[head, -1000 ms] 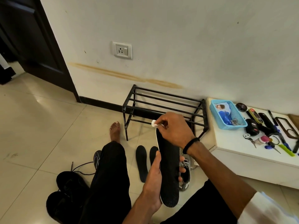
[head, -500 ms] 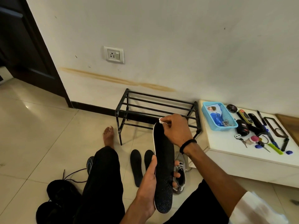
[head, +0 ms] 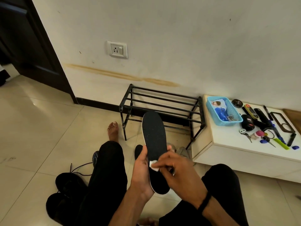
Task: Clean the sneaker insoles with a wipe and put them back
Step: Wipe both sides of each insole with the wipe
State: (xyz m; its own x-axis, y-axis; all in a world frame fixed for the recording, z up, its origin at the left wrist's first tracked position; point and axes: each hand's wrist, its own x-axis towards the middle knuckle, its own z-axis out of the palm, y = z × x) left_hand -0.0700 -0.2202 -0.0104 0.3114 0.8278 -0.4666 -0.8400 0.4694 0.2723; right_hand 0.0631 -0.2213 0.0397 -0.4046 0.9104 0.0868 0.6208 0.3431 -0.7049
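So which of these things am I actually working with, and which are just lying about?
In the job:
- insole, held by left hand
- wipe, pinched by right hand
- second insole on the floor
- black sneakers

Lying about:
- shoe rack
- blue basket
- keys

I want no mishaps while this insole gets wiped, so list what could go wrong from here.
1. The left hand holds the insole only near its heel end, so the long free toe end may flex under wiping pressure.
2. The wipe pinched by the right hand is a small wad; it may slip out of that grip.
3. The black sneakers with loose laces lie by the person's leg and could snag when the person shifts.
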